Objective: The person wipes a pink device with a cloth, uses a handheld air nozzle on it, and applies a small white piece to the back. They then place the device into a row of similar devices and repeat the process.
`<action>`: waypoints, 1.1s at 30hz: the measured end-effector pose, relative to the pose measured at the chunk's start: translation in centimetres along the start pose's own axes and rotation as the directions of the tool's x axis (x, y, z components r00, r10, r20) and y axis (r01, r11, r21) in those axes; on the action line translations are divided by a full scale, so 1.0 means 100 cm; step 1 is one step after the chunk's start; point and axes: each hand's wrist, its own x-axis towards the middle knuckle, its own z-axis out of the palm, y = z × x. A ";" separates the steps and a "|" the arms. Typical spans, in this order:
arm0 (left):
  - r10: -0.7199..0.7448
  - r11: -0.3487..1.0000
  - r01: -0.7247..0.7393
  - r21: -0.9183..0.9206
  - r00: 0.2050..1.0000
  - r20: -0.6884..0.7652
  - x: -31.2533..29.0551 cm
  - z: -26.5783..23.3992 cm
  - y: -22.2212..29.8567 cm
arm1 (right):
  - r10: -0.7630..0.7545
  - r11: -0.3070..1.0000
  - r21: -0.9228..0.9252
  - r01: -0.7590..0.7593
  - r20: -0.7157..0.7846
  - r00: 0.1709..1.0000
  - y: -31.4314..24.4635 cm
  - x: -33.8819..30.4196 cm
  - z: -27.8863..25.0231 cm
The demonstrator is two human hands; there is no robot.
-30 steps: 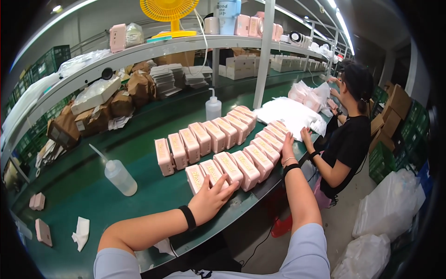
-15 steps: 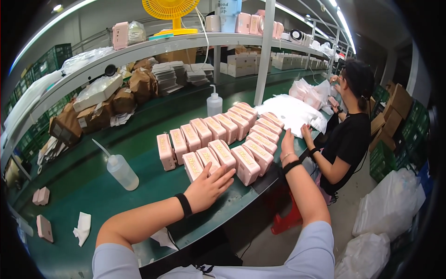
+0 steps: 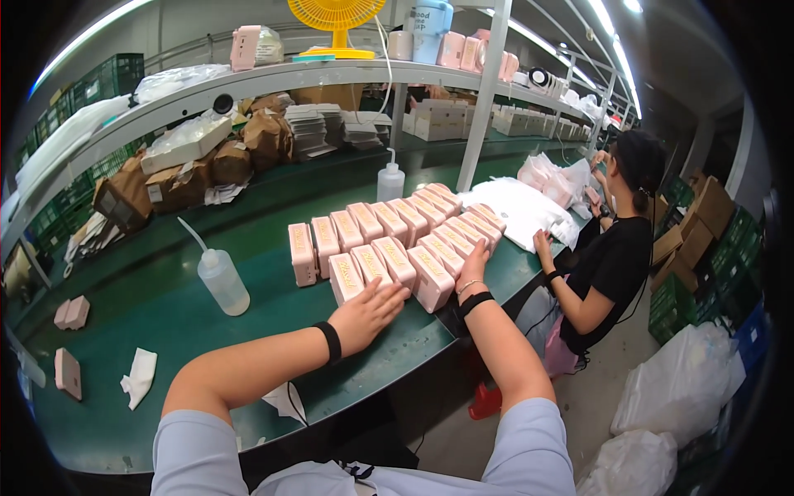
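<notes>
Pink rounded box-shaped cases (image 3: 346, 279) with gold lettering on top stand upright in two rows on the green table. My left hand (image 3: 372, 314) lies flat with fingers stretched against the near side of the front row's left cases. At the front row's right side, my right hand (image 3: 474, 271) rests with fingers extended along the cases, its thumb side partly hidden from view. Neither hand is wrapped round a single case. Between the third case and the larger-looking case (image 3: 432, 279) beside it, a narrow gap shows.
A squeeze bottle (image 3: 223, 283) stands left of the rows, another bottle (image 3: 390, 181) behind them. White sheeting (image 3: 521, 212) lies right, near a co-worker in a black shirt (image 3: 612, 273). Pink pieces (image 3: 69, 374) and a crumpled tissue (image 3: 139, 378) lie far left. A shelf with a yellow fan (image 3: 337, 18) runs behind.
My right hand has come inward from the right and now touches the front row's side. My left hand stays at the near cases. The whole view has shifted slightly.
</notes>
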 end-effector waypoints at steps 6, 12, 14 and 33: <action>0.162 0.986 -0.164 -0.029 0.985 -0.063 0.040 0.000 0.035 | 0.012 0.997 -0.079 -0.026 -0.169 0.986 -0.007 0.003 0.009; 0.129 0.972 -0.158 0.177 0.977 0.167 0.088 0.004 0.046 | 0.008 0.991 -0.132 -0.031 -0.170 0.985 -0.033 0.032 0.003; 0.098 0.974 -0.131 0.186 0.980 0.176 0.085 0.006 0.043 | 0.099 0.994 -0.045 -0.102 -0.048 0.994 -0.032 0.038 0.005; 0.204 0.679 -0.212 -0.703 0.974 -0.098 -0.015 -0.104 0.095 | 0.187 0.955 0.083 -0.286 0.577 0.795 -0.079 -0.193 -0.036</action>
